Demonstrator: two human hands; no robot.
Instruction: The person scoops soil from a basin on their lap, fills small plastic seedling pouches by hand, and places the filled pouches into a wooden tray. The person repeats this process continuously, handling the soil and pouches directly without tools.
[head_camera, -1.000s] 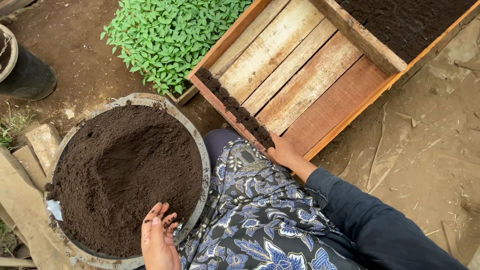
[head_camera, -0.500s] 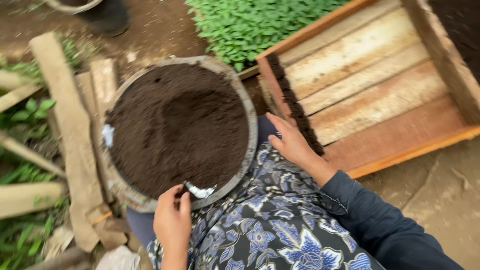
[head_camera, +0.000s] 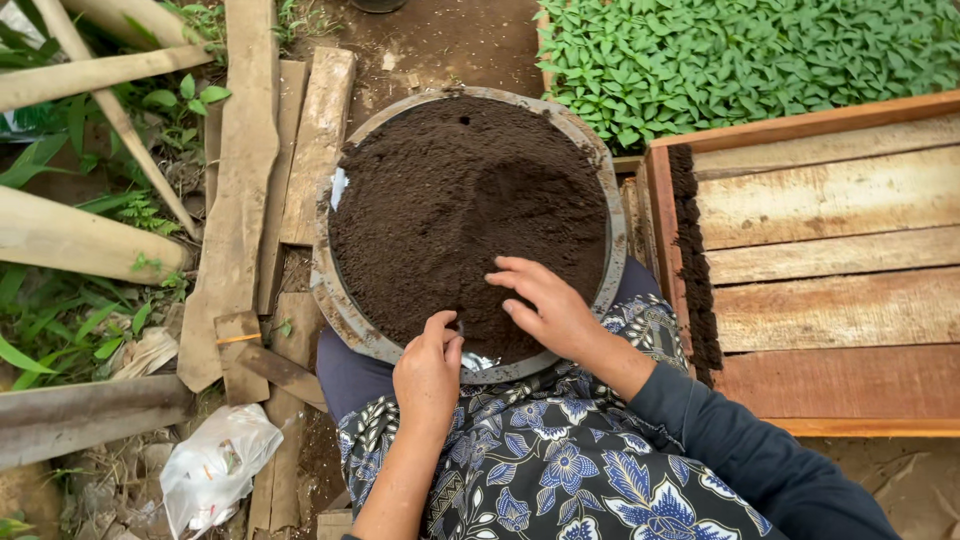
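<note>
At the far left, pale bamboo poles (head_camera: 80, 240) are seen lying among green weeds, and weathered wooden planks (head_camera: 245, 170) are laid on the ground beside them. A crumpled white plastic bag (head_camera: 212, 468) is seen on the ground at the lower left.

In the middle, a round metal basin (head_camera: 330, 300) is filled with dark soil (head_camera: 450, 190), and its near edge is rested on the lap of the person, which is covered by a blue flowered cloth (head_camera: 560, 470).

The left hand (head_camera: 428, 370) is held at the near rim of the basin. Its fingers (head_camera: 440, 325) are curled and pressed together, their tips at the edge of the soil, and a small silvery piece is seen just beside them at the rim; whether it is pinched cannot be told.

The right hand (head_camera: 545, 305) is laid on the soil just to the right of the left hand. Its fingers (head_camera: 510, 268) are spread and touch the soil's surface, with nothing grasped. A dark blue sleeve (head_camera: 740, 450) is worn on that arm.

Further right, a wooden tray (head_camera: 830, 290) of bare boards is seen, with a narrow row of soil blocks (head_camera: 690, 250) packed along its left wall. Behind it, a bed of green seedlings (head_camera: 740, 60) is seen at the top right.
</note>
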